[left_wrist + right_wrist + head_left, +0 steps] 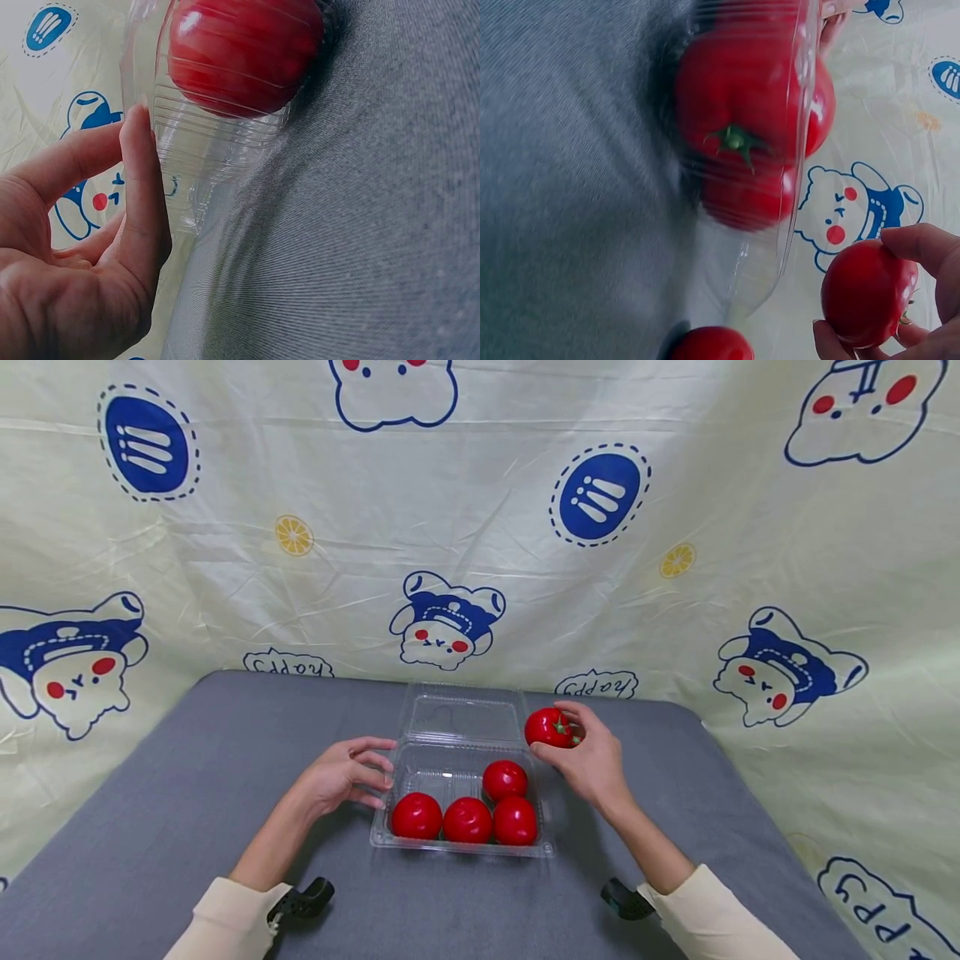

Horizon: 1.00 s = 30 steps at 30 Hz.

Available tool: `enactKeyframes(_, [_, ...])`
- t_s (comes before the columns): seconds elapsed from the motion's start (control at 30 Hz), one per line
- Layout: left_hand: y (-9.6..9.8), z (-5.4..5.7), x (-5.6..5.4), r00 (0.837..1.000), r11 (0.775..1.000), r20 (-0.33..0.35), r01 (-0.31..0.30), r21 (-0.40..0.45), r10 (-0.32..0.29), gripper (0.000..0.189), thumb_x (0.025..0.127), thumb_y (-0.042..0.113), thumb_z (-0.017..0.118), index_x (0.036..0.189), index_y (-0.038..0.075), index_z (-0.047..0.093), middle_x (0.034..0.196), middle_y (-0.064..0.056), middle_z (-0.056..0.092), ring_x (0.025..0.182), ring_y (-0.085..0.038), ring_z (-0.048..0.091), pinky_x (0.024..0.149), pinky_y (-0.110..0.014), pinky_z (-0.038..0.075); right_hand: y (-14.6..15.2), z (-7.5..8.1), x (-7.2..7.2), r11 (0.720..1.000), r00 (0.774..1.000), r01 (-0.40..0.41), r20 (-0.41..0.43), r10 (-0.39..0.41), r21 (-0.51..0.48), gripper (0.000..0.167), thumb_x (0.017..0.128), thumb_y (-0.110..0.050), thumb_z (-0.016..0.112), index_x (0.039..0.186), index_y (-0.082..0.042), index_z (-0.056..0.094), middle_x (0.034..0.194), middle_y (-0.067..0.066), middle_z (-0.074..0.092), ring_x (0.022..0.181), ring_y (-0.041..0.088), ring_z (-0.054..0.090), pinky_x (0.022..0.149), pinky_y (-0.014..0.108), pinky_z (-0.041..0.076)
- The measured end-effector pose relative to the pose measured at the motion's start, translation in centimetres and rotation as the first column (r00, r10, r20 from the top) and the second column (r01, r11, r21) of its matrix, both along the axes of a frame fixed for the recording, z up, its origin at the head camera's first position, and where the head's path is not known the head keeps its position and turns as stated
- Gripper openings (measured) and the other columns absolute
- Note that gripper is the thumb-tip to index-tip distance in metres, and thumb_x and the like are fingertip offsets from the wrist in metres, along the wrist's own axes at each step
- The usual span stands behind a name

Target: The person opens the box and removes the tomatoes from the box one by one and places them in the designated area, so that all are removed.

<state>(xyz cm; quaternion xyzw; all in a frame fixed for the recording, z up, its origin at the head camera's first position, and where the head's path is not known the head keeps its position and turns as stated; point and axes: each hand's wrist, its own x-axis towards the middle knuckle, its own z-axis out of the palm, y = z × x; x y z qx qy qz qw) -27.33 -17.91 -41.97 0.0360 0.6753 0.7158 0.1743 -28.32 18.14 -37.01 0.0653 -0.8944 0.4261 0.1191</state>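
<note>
My right hand (588,760) pinches a red tomato (546,727) between thumb and fingertips, above the back right corner of a clear plastic box (431,768). A green stem shows on that tomato's side toward the palm. Several red tomatoes sit in the box: a row along the front, with this one (417,816) at the left end, and one more (505,781) behind the row at right. My left hand (337,777) has its fingers extended at the box's left rim, holding nothing; in the left wrist view the thumb tip (139,116) is right at the rim.
The box's clear lid (465,714) lies open toward the back. Another tomato (711,346) is on the grey table (465,910) beyond the box in the right wrist view. A printed cream curtain (517,602) hangs behind the table and along its sides.
</note>
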Motion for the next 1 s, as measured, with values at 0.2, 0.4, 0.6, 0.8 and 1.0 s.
enactKeyframes(0.2, [0.0,0.1,0.0,1.0,1.0,0.002,-0.007,-0.005,0.007,0.062,0.088,-0.003,0.068,0.146,-0.002,0.045,0.098,-0.006,0.064,0.075,-0.017,0.068,0.064,-0.037,0.064,0.7,0.2,-0.1,1.0,0.999,0.026,-0.025,-0.026,0.0,0.069,0.082,-0.025,0.083,0.144,-0.015,0.053,0.14,0.015,0.057,0.121,0.037,0.056,0.09,0.053,0.06])
enactKeyframes(0.4, [0.0,0.1,0.0,1.0,1.0,0.001,-0.008,-0.014,0.008,0.062,0.089,-0.002,0.068,0.146,-0.002,0.045,0.099,-0.007,0.064,0.075,-0.017,0.067,0.065,-0.037,0.064,1.5,0.0,-0.5,0.999,0.996,0.053,-0.071,-0.052,0.008,0.065,0.085,-0.027,0.081,0.143,-0.015,0.056,0.137,0.015,0.06,0.116,0.034,0.058,0.089,0.053,0.06])
enactKeyframes(0.6, [0.0,0.2,0.0,1.0,1.0,0.0,-0.006,-0.019,0.006,0.062,0.088,-0.001,0.068,0.146,-0.002,0.045,0.101,-0.009,0.064,0.076,-0.018,0.068,0.066,-0.037,0.064,2.7,-0.5,-1.0,0.995,0.987,0.097,-0.127,-0.094,0.017,0.064,0.085,-0.03,0.081,0.142,-0.014,0.057,0.134,0.014,0.062,0.113,0.033,0.059,0.087,0.053,0.06])
enactKeyframes(0.8, [0.0,0.1,0.0,1.0,1.0,0.004,-0.01,-0.018,0.01,0.062,0.088,-0.002,0.069,0.146,-0.002,0.046,0.101,-0.008,0.064,0.075,-0.018,0.067,0.066,-0.037,0.064,3.9,-0.9,-1.6,0.986,0.97,0.162,-0.189,-0.153,0.029,0.061,0.085,-0.03,0.08,0.14,-0.012,0.059,0.127,0.015,0.067,0.108,0.032,0.062,0.086,0.053,0.06])
enactKeyframes(1.0, [0.0,0.1,0.0,1.0,1.0,0.004,-0.011,-0.013,0.011,0.062,0.088,-0.002,0.068,0.146,-0.002,0.046,0.1,-0.007,0.065,0.075,-0.017,0.067,0.065,-0.037,0.064,5.2,-1.4,-1.8,0.976,0.955,0.213,-0.221,-0.199,0.039,0.06,0.086,-0.032,0.08,0.139,-0.011,0.06,0.125,0.016,0.068,0.106,0.032,0.063,0.084,0.05,0.059])
